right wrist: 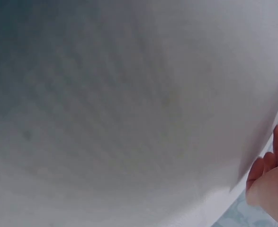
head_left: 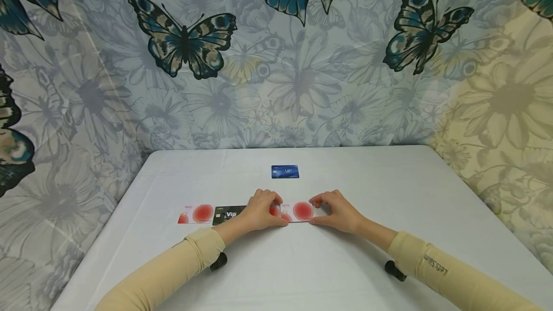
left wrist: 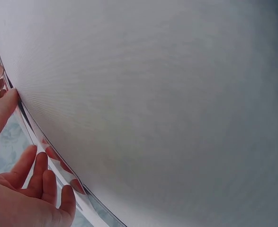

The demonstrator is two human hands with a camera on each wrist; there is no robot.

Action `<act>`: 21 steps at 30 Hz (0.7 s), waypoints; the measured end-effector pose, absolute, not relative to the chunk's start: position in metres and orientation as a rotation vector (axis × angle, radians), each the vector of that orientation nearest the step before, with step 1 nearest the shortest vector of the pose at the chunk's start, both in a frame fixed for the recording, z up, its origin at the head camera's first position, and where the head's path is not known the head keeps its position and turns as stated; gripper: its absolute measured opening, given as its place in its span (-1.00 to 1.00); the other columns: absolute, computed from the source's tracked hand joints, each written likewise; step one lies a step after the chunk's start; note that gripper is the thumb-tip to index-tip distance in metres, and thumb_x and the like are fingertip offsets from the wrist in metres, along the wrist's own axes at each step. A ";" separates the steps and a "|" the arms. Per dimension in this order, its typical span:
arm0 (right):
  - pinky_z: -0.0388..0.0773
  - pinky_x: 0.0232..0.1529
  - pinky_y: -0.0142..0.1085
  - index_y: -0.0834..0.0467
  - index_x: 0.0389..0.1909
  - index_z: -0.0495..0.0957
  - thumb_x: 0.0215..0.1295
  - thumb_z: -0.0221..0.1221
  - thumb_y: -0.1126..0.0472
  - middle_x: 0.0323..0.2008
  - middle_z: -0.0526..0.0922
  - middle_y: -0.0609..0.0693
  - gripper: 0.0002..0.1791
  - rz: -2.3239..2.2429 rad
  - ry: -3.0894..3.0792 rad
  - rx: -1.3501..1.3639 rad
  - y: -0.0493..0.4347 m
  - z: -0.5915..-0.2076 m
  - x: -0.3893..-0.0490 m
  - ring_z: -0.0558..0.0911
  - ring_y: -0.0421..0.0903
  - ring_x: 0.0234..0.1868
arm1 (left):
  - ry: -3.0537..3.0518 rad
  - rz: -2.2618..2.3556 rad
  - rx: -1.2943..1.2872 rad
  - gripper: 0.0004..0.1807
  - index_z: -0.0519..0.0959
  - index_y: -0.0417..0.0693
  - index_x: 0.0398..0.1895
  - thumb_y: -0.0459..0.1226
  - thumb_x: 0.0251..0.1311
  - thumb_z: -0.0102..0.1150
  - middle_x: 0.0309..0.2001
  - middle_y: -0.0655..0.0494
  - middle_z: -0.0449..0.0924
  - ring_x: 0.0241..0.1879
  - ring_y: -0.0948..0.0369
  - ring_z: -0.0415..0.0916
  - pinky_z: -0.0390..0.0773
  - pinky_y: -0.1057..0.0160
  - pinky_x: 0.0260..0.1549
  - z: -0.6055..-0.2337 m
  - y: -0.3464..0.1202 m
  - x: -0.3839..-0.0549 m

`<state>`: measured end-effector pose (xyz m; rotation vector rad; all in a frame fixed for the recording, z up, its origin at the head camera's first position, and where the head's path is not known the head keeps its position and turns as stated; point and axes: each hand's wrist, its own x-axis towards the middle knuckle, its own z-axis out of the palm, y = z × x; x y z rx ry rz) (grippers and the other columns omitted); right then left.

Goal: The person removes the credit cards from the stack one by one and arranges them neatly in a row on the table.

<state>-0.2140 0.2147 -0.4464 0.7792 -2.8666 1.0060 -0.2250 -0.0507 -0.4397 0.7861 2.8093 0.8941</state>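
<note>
A white card with red circles (head_left: 303, 210) lies on the table between the two hands. My left hand (head_left: 261, 209) spans its left end, thumb at the near edge and index finger at the far edge. At its right end, my right hand (head_left: 339, 211) holds the card's corners between thumb and index finger. Left of it a black card marked Vip (head_left: 225, 214) lies partly hidden under the left hand, with another white and red card (head_left: 195, 214) beyond it. In the left wrist view, the left hand's fingers (left wrist: 40, 182) show beside the row of cards, seen very obliquely.
A blue VIP card (head_left: 285, 172) lies alone toward the back of the white table (head_left: 367, 176). Behind the table's far edge hangs a cloth with butterflies and flowers (head_left: 302, 80). Dark wrist cameras (head_left: 395, 270) sit under both sleeves.
</note>
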 end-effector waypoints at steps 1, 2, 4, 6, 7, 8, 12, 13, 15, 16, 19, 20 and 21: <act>0.37 -0.07 -0.14 0.14 0.01 0.60 0.04 0.46 0.03 -0.25 0.55 -0.16 -0.48 1.003 -2.869 0.777 0.215 -0.446 -0.214 0.36 -0.05 -0.09 | 2.811 0.889 0.789 -0.46 0.57 -0.08 -0.06 -0.02 -0.07 0.49 -0.14 0.10 0.50 -0.04 0.12 0.29 0.34 0.08 -0.04 -0.440 -0.051 -0.225; 0.37 -0.06 -0.13 0.13 0.01 0.60 0.04 0.46 0.03 -0.25 0.54 -0.16 -0.49 1.001 -2.871 0.772 0.214 -0.446 -0.213 0.36 -0.05 -0.09 | 2.812 0.886 0.790 -0.46 0.57 -0.08 -0.05 -0.02 -0.07 0.49 -0.14 0.10 0.50 -0.04 0.12 0.29 0.34 0.08 -0.04 -0.440 -0.051 -0.225; 0.36 -0.05 -0.12 0.14 0.01 0.61 0.04 0.46 0.03 -0.24 0.54 -0.15 -0.49 1.005 -2.874 0.768 0.214 -0.446 -0.213 0.36 -0.04 -0.08 | 2.811 0.884 0.783 -0.46 0.57 -0.08 -0.05 -0.01 -0.07 0.49 -0.13 0.10 0.50 -0.05 0.12 0.29 0.35 0.09 -0.05 -0.441 -0.051 -0.225; 0.36 -0.04 -0.11 0.14 0.00 0.60 0.04 0.46 0.03 -0.22 0.54 -0.13 -0.49 1.005 -2.874 0.773 0.214 -0.445 -0.212 0.37 -0.02 -0.07 | 2.807 0.890 0.767 -0.45 0.58 -0.08 -0.04 -0.01 -0.06 0.49 -0.12 0.10 0.50 -0.05 0.13 0.29 0.35 0.10 -0.05 -0.441 -0.051 -0.225; 0.36 -0.04 -0.10 0.15 0.00 0.61 0.04 0.46 0.03 -0.22 0.54 -0.12 -0.49 1.010 -2.873 0.774 0.214 -0.445 -0.212 0.37 -0.01 -0.07 | 2.804 0.895 0.760 -0.45 0.59 -0.08 -0.04 0.00 -0.06 0.49 -0.12 0.09 0.50 -0.05 0.13 0.28 0.35 0.10 -0.06 -0.441 -0.051 -0.225; 0.36 -0.03 -0.09 0.15 0.00 0.61 0.03 0.46 0.04 -0.22 0.54 -0.12 -0.49 1.011 -2.873 0.771 0.214 -0.445 -0.211 0.37 -0.01 -0.06 | 2.802 0.899 0.757 -0.45 0.59 -0.08 -0.04 0.00 -0.07 0.49 -0.12 0.09 0.50 -0.05 0.13 0.28 0.35 0.10 -0.06 -0.441 -0.052 -0.225; 0.37 -0.02 -0.09 0.13 0.00 0.60 0.04 0.45 0.02 -0.20 0.54 -0.13 -0.49 0.998 -2.882 0.765 0.214 -0.445 -0.211 0.37 -0.02 -0.05 | 2.800 0.904 0.748 -0.45 0.59 -0.08 -0.04 0.00 -0.06 0.48 -0.10 0.09 0.49 -0.04 0.13 0.28 0.36 0.11 -0.07 -0.441 -0.051 -0.225; 0.37 -0.01 -0.09 0.12 0.01 0.60 0.04 0.46 0.02 -0.20 0.54 -0.14 -0.49 1.003 -2.886 0.760 0.214 -0.446 -0.211 0.37 -0.03 -0.05 | 2.801 0.905 0.748 -0.45 0.59 -0.08 -0.04 -0.01 -0.06 0.49 -0.10 0.08 0.49 -0.04 0.13 0.28 0.36 0.11 -0.07 -0.441 -0.051 -0.225; 0.38 -0.02 -0.10 0.11 0.01 0.60 0.05 0.45 0.01 -0.19 0.54 -0.15 -0.49 0.994 -2.891 0.761 0.214 -0.446 -0.211 0.36 -0.03 -0.05 | 2.803 0.899 0.744 -0.45 0.59 -0.08 -0.04 0.00 -0.06 0.49 -0.10 0.09 0.49 -0.04 0.13 0.28 0.36 0.12 -0.07 -0.441 -0.051 -0.224; 0.38 -0.02 -0.10 0.11 0.01 0.60 0.05 0.45 0.01 -0.19 0.54 -0.14 -0.49 0.993 -2.891 0.764 0.214 -0.446 -0.211 0.36 -0.03 -0.05 | 2.803 0.897 0.739 -0.45 0.59 -0.07 -0.03 0.00 -0.07 0.49 -0.10 0.09 0.49 -0.04 0.14 0.28 0.37 0.12 -0.07 -0.441 -0.051 -0.224; 0.38 -0.03 -0.11 0.11 0.01 0.60 0.05 0.45 0.01 -0.19 0.54 -0.13 -0.50 0.995 -2.897 0.756 0.214 -0.445 -0.210 0.36 -0.04 -0.05 | 2.801 0.892 0.738 -0.44 0.59 -0.08 -0.03 0.00 -0.06 0.48 -0.10 0.09 0.49 -0.04 0.13 0.28 0.37 0.12 -0.07 -0.441 -0.052 -0.224; 0.39 -0.04 -0.11 0.10 0.01 0.60 0.05 0.45 0.01 -0.19 0.53 -0.13 -0.49 0.993 -2.901 0.750 0.214 -0.445 -0.210 0.36 -0.04 -0.05 | 2.800 0.889 0.737 -0.44 0.59 -0.08 -0.02 0.00 -0.06 0.48 -0.10 0.09 0.49 -0.04 0.13 0.28 0.37 0.12 -0.06 -0.441 -0.052 -0.224; 0.39 -0.03 -0.11 0.10 0.01 0.61 0.05 0.45 0.01 -0.19 0.53 -0.13 -0.49 0.995 -2.904 0.746 0.214 -0.445 -0.210 0.36 -0.04 -0.05 | 2.800 0.887 0.736 -0.44 0.59 -0.08 -0.02 0.01 -0.06 0.48 -0.10 0.09 0.49 -0.03 0.13 0.28 0.37 0.12 -0.06 -0.441 -0.052 -0.224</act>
